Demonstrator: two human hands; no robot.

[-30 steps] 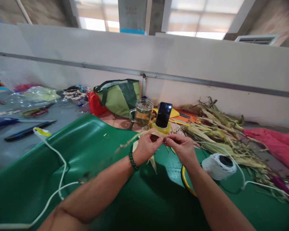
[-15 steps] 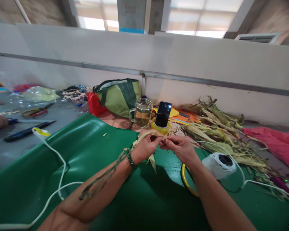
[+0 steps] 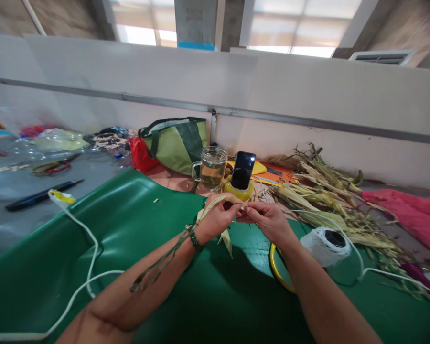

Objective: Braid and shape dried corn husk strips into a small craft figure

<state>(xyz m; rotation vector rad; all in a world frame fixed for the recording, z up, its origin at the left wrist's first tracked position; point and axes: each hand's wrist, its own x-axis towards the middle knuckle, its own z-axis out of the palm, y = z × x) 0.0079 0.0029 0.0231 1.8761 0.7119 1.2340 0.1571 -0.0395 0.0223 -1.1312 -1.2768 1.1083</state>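
Observation:
My left hand [image 3: 218, 217] pinches a pale corn husk [image 3: 226, 239] near the middle of the view. One strip of it hangs below the palm, and a thin dried tail trails back over my left forearm. Fingertip to fingertip with it, my right hand [image 3: 270, 219] is closed on the end of the same husk. The exact spot between the fingers is too small to make out. Just past the hands, a phone [image 3: 243, 169] leans upright in a roll of yellow tape [image 3: 241, 192]. Beside my right wrist lies a yellow ring [image 3: 277, 272], partly hidden by the forearm.
A green mat [image 3: 136, 215] covers the table. A spool of white thread [image 3: 324, 247] stands right, before a heap of dried husks [image 3: 329, 200]. Behind are a glass mug [image 3: 212, 167] and a green bag [image 3: 182, 143]. A white cable [image 3: 89, 239] and dark-handled tool [image 3: 43, 195] lie left.
The other person's hand at the far left has gone out of view, along with the tool it held. The dried tail over my left forearm has shifted slightly right; my hands barely moved.

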